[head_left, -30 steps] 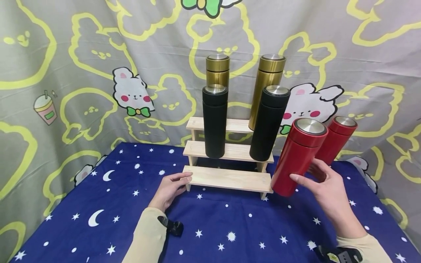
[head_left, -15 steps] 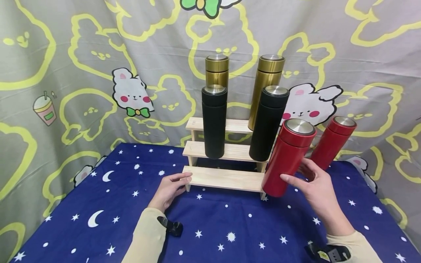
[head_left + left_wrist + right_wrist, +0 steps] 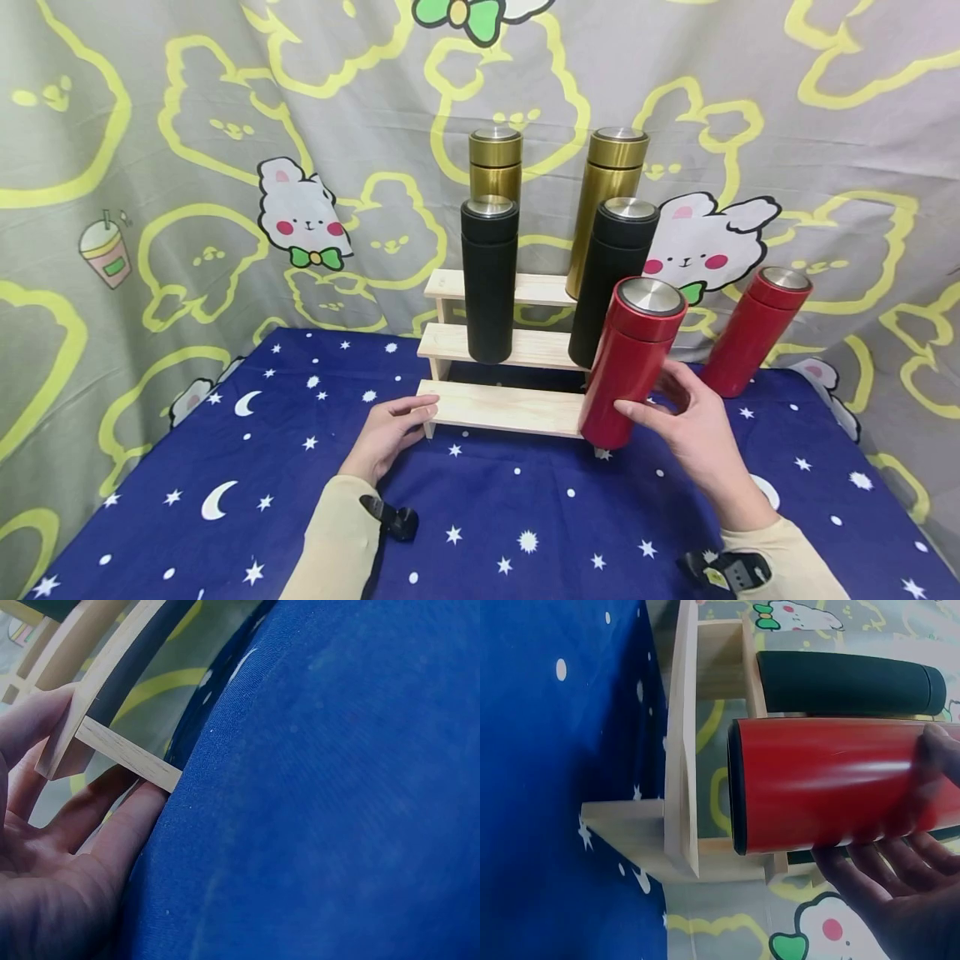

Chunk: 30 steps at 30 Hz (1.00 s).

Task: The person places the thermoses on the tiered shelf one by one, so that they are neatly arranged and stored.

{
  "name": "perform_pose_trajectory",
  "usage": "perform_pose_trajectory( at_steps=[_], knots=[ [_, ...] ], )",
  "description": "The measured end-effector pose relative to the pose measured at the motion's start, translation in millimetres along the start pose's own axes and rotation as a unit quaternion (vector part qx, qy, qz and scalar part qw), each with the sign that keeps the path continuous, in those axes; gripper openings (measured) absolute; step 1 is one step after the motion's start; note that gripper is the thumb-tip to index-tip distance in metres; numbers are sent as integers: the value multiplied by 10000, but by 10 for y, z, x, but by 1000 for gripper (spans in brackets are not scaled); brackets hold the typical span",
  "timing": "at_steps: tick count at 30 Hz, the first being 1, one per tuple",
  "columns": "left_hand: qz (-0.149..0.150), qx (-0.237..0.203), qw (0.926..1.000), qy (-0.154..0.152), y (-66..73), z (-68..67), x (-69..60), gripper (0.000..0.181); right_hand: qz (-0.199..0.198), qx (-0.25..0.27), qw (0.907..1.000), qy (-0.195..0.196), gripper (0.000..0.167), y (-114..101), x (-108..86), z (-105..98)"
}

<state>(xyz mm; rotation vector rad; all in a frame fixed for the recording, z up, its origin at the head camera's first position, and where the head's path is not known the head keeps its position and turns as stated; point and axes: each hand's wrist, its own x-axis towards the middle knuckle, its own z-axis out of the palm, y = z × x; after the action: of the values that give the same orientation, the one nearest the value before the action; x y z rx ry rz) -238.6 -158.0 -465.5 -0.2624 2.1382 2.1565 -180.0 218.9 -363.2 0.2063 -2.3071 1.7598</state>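
My right hand grips a red thermos bottle, fingers and thumb round its body. It leans to the right over the right end of a stepped wooden stand's lowest board. In the right wrist view a gap shows between the red bottle's dark base and that board. At the stand's left end my left hand holds on. Its thumb lies on the board edge and its fingers touch the leg below. Two black thermos bottles stand on the middle step.
Two gold thermos bottles stand on the top step, partly hidden by the black ones. Another red thermos bottle is on the table at the right. A blue starry cloth covers the table. A patterned curtain hangs behind.
My right hand has carried the red bottle leftward, from beside the stand to over the lowest step's right end. The other red bottle is now fully uncovered. My left hand has stayed put.
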Motion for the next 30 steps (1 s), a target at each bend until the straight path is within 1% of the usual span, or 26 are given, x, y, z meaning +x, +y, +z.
perform_pose_trajectory(
  at_steps=[4,7,13,16,19,24,30],
  knots=[
    [38,1,10000,5,10,7,-15,36,-11,35,10000,-24,64,-22,28,72],
    [26,-23,10000,29,21,6,-19,35,33,-5,9999,-125,68,-63,66,145],
    [9,28,10000,13,34,5,-11,36,87,330,9989,-326,69,-136,143,305],
    [-3,60,10000,9,48,14,-15,37,52,432,9985,-334,69,-151,173,355],
    [-11,62,10000,10,48,22,-15,37,27,424,9986,-321,68,-154,198,389],
    [-42,40,10000,41,29,21,-26,36,71,364,9984,-435,68,-141,210,453],
    [-25,2,10000,55,9,33,-21,35,146,656,9971,-356,71,-129,212,550]
  ],
)
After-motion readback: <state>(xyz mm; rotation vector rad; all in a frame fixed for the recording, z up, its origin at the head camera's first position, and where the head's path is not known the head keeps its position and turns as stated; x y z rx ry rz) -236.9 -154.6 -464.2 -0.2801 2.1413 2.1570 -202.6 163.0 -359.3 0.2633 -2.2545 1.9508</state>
